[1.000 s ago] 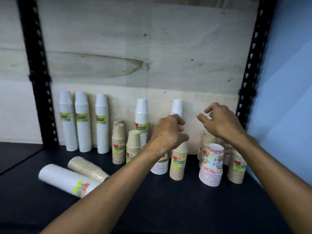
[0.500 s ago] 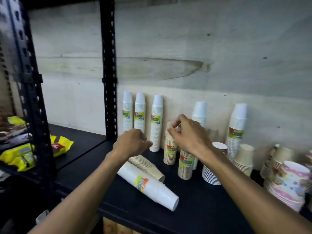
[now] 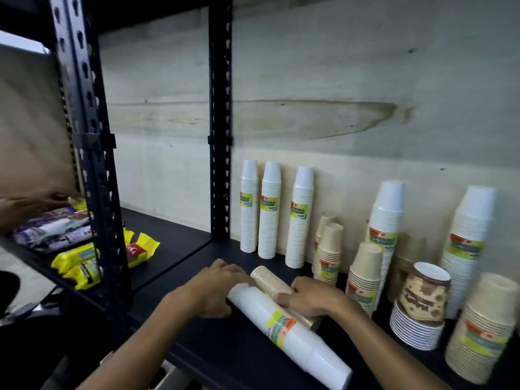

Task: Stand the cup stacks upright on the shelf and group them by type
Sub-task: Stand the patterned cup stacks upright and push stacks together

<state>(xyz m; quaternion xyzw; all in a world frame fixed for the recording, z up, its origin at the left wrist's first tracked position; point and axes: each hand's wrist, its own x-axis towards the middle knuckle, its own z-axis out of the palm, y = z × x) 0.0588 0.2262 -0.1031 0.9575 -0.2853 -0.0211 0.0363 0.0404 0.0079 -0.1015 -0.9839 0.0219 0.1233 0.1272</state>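
Two cup stacks lie on their sides on the black shelf: a long white cup stack with a green label, and behind it a brown cup stack. My left hand grips the white stack's left end. My right hand lies over both stacks, its fingers curled over the brown one. Three tall white stacks stand upright at the back wall. Further right stand short brown stacks, two more tall white stacks and a patterned cup stack.
A black slotted post stands behind the left end of the shelf, and another at the front left. Yellow packets and purple packs lie on the neighbouring shelf, where another person's hand reaches in.
My view swung left. Both hands came down from the standing stacks onto the two lying stacks, the left onto the white stack's end and the right over the brown one.
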